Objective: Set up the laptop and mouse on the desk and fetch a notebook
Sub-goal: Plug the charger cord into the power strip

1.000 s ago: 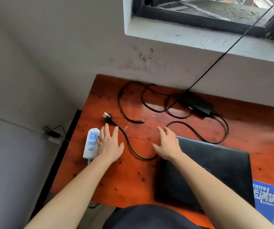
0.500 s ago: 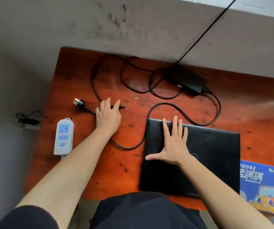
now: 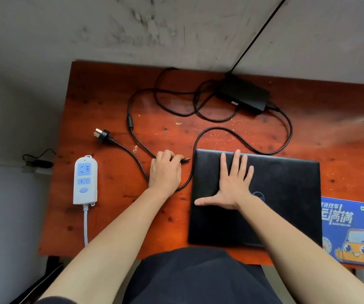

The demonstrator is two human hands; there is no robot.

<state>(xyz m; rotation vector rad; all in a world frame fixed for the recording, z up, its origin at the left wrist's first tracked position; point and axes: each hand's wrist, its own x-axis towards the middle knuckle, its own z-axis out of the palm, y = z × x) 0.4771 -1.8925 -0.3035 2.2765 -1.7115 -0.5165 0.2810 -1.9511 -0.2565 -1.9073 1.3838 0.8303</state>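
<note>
While the closed laptop (image 3: 264,194) is pinned flat near the desk's (image 3: 111,227) front edge by the splayed right hand (image 3: 231,185), the charger's barrel plug (image 3: 185,160) is clamped in the left hand (image 3: 165,172). Plug should be aligned squarely with the side port before being pushed.

Scuffed reddish wood desk (image 3: 111,216), matt black laptop (image 3: 286,205), glossy white plastic power strip (image 3: 85,181)

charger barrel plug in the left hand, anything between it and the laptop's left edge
Nothing solid blocks it. The left hand grips the black charger barrel plug, tip pointing at the closed black laptop. Only a loop of the black charger cable runs through the bare gap beside the laptop's edge.
</note>
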